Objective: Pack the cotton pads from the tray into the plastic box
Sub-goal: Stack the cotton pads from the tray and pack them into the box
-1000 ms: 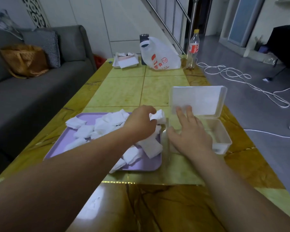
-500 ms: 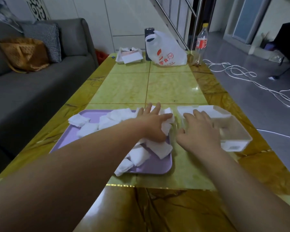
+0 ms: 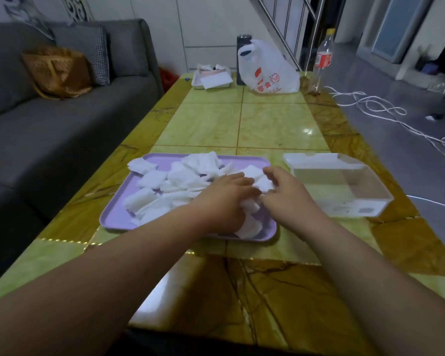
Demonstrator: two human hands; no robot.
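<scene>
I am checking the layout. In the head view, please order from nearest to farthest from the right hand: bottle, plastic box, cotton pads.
1. The cotton pads: pinched by the right hand, over the tray.
2. The plastic box: just to its right.
3. The bottle: far right corner of the table.

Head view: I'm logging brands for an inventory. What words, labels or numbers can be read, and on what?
White plastic bag: red print, too blurred to read.
Bottle: red label, unreadable.
Plastic box: front stickers, too small to read.
No other text shows.
</scene>
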